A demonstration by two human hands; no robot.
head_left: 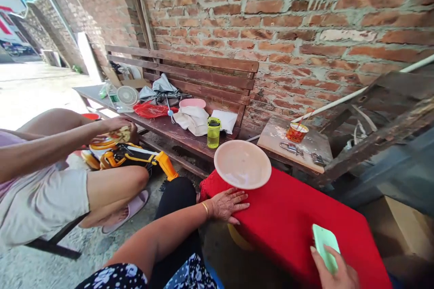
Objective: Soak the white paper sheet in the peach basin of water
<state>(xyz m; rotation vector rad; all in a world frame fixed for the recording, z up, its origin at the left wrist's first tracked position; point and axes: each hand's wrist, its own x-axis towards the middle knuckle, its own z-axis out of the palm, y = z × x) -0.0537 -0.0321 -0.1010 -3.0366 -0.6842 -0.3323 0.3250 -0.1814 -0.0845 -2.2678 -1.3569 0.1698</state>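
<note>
the right hand (339,273) is clamped on a flat, rounded, mint-green phone (325,243), thumb on one side and fingers on the other, above the near part of a bench covered in bright red cloth (291,210). the left hand (228,205), with a thin gold-coloured bracelet (205,208) at its wrist, lies palm down on the cloth's edge, fingers slightly apart and gripping nothing. just beyond its fingertips sits a shallow, round, pale peach bowl (242,165); whether they touch its rim i cannot tell.

to the left, a seated person in pale shorts (47,203) has both hands at a pale bundle (124,133), near a yellow-and-black toy excavator (166,165).

past the bowl, a clear yellow-green bottle (213,133) stands on a dark brown slatted wooden bench (169,128), beside a crumpled off-white cloth (192,118). farther along it lie a red plastic bag (149,109) and a round white fan (128,95). on the right, a red patterned cup (297,133) and a metal padlock (290,147) rest on a wooden board (271,134). a brick wall (264,13) rises behind.
</note>
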